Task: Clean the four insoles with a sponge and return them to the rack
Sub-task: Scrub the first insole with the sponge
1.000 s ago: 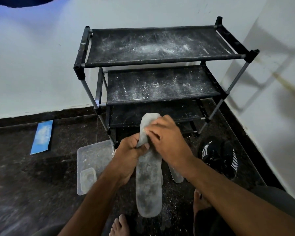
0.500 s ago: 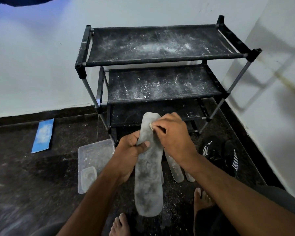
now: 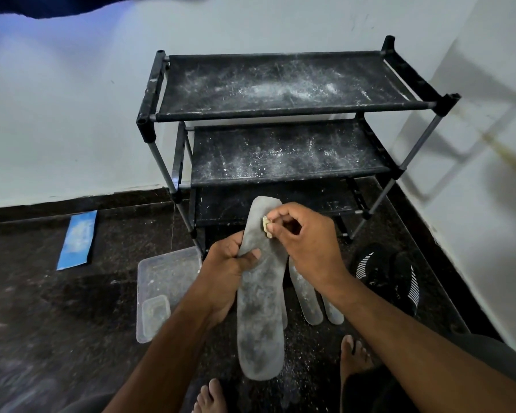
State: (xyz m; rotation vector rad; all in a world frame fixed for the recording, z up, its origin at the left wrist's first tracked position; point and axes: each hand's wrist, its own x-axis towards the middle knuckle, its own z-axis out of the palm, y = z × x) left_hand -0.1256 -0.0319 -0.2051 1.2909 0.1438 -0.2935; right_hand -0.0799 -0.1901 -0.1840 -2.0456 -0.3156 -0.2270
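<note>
My left hand [image 3: 227, 269] grips a long grey dusty insole [image 3: 259, 317] by its left edge, thumb across the face, holding it lengthwise in front of me. My right hand [image 3: 307, 245] pinches a small pale sponge [image 3: 266, 227] against the insole's upper part near its far end. Two more grey insoles [image 3: 309, 299] lie on the dark floor behind my right wrist, and another edge shows just behind the held one. The black three-shelf rack [image 3: 280, 114] stands beyond, its shelves speckled with white powder and bare of insoles.
A clear plastic tray [image 3: 164, 275] with a small tub [image 3: 155, 311] inside sits on the floor left of my left arm. A black striped shoe [image 3: 388, 278] lies at the right by the wall. A blue card [image 3: 78, 239] lies far left. My bare feet are below.
My right hand has slid the sponge up the insole toward its far end, and its fingers now lift so the sponge shows. The left hand keeps its hold.
</note>
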